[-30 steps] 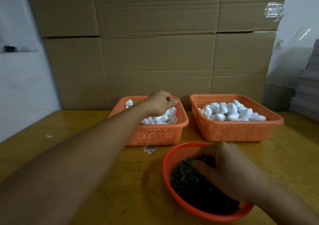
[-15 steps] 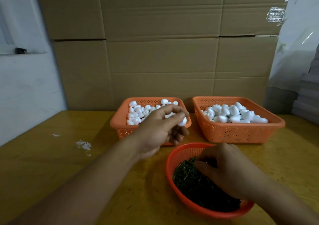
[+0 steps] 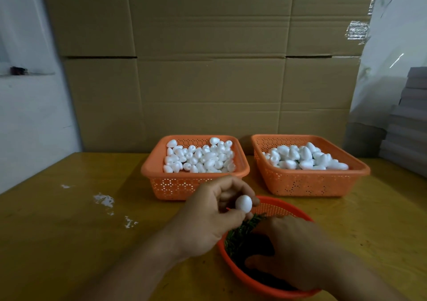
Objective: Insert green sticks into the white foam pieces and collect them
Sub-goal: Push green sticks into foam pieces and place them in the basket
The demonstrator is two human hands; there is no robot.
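Observation:
My left hand (image 3: 205, 220) pinches a white egg-shaped foam piece (image 3: 243, 204) between thumb and fingers, just above the near rim of the round red-orange bowl (image 3: 275, 206). The bowl holds a heap of dark green sticks (image 3: 240, 235). My right hand (image 3: 291, 250) reaches down into that heap with curled fingers; whether it holds a stick is hidden. Behind stand two orange perforated baskets: the left basket (image 3: 180, 186) holds several small foam pieces (image 3: 201, 157), the right basket (image 3: 307, 185) several larger ones (image 3: 305, 156).
The yellow wooden table (image 3: 69, 231) carries white foam crumbs (image 3: 104, 200) to the left. Stacked cardboard boxes (image 3: 208, 70) form a wall behind the baskets. Grey stacked sheets (image 3: 411, 120) stand at the right edge.
My left hand has pulled back from the left basket with a foam piece and come down to the bowl's rim. My right hand has stayed in the green sticks.

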